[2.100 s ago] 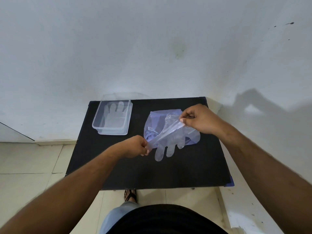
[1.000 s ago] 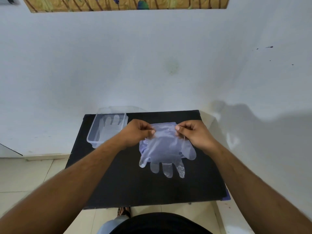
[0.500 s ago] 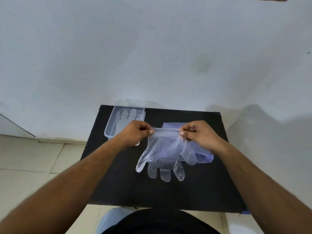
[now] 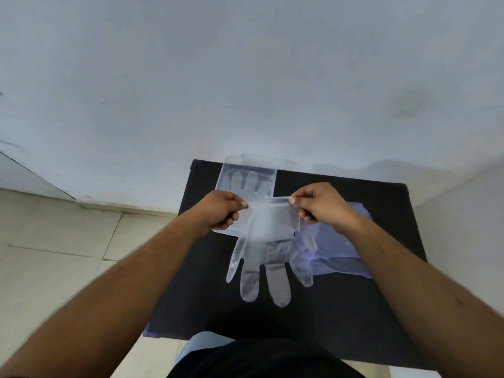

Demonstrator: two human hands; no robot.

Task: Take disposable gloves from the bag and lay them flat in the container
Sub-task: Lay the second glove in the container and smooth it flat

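Both hands are pinching the cuff of a clear disposable glove (image 4: pixel 266 241), the left hand (image 4: pixel 219 211) nipping one corner between thumb and forefinger and the right hand (image 4: pixel 317 204) nipping the other, so the cuff is stretching taut between them. The glove is hanging below the pinch with its fingers pointing down toward the person, clear of the black table (image 4: pixel 341 296). Just beyond the left hand, partly hidden behind it, the clear container (image 4: pixel 248 177) is sitting at the far edge, with at least one glove (image 4: pixel 249 181) lying flat inside. Beside and below the right hand, the bluish bag (image 4: pixel 341 241) is lying open on the table. To lay this glove well, the hands would likely need to keep the cuff taut, carry it over the container and lower the fingertips first so nothing folds.
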